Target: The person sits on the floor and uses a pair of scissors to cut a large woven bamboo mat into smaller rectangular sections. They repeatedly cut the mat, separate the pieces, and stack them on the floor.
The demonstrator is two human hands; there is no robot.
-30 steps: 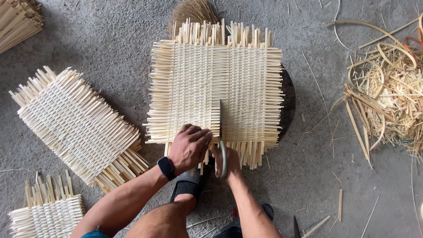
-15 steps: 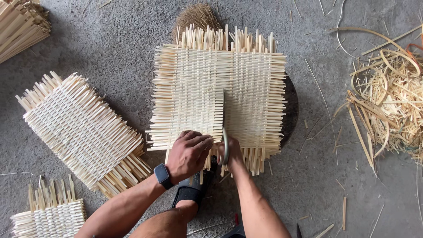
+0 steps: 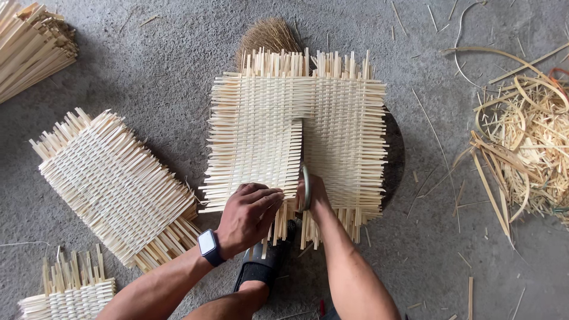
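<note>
A person crouched over a grey concrete floor (image 3: 148, 65) works on a square woven bamboo mat (image 3: 267, 136) that lies flat over a dark round base (image 3: 396, 155), a bristly brush head (image 3: 268, 37) poking out beyond its far edge. The left hand (image 3: 249, 216), a dark smartwatch (image 3: 210, 247) on its wrist, presses down on the mat's near edge, fingers curled over the loose strip ends. The right hand (image 3: 313, 195) is clenched around a curved metal blade (image 3: 305, 186), which stands upright in a slit that runs up the middle of the weave.

A stack of finished mats (image 3: 112, 184) lies to the left, another small woven piece (image 3: 68, 290) sits at the lower left corner, a bundle of raw strips (image 3: 32, 47) fills the top left, and a tangle of bamboo shavings (image 3: 527, 136) spreads on the right. A sandalled foot (image 3: 261, 266) is tucked under the near edge of the mat.

The risks appear plain: the two hands sit just beside each other, so a blade that jumps off a stiff strip could catch the left fingers. Uneven pressure from the holding hand could also let the mat shift on its base, sending the cut off line and splitting neighbouring strips.
</note>
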